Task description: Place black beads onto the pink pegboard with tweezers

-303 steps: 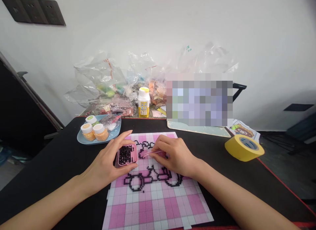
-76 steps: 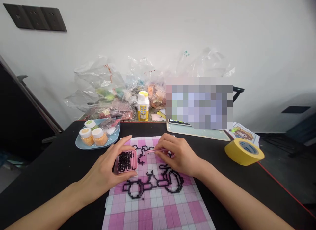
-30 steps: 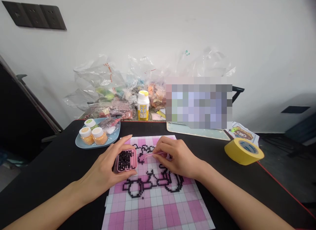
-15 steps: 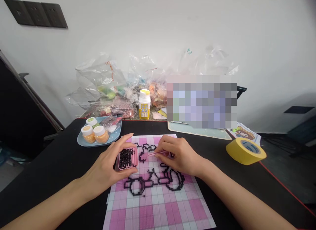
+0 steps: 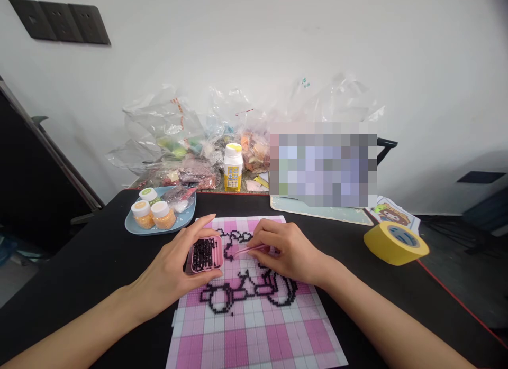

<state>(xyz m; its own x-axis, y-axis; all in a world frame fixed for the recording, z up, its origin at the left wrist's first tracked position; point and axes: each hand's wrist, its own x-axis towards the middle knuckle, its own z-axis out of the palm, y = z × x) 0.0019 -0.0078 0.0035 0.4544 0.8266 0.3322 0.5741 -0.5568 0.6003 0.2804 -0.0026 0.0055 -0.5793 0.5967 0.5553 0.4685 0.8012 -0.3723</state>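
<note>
My left hand (image 5: 172, 263) curls around a small pink box (image 5: 218, 260), thumb and fingers on opposite sides. Inside the box lie many loose black beads (image 5: 203, 252). In the pinched fingers of my right hand (image 5: 288, 252) is a pair of pink tweezers (image 5: 248, 249), tips pointing left and low over the board. Under both hands lies a pink and white checked pegboard (image 5: 234, 348). Black beads form an outline (image 5: 219, 300) on it, with wheel-like loops. Part of that outline is hidden by my right hand, and the tweezer tips are too small to show any bead.
A blue tray (image 5: 133, 227) with several small jars (image 5: 163, 217) stands at the left. Behind are a yellow and white bottle (image 5: 233, 171) and plastic bags (image 5: 162, 115). A roll of yellow tape (image 5: 381, 245) and printed cards (image 5: 413, 221) lie at the right.
The tweezers have tilted slightly in my right hand, their tips staying near the same spot over the board. My left hand and the box keep almost the same place.
</note>
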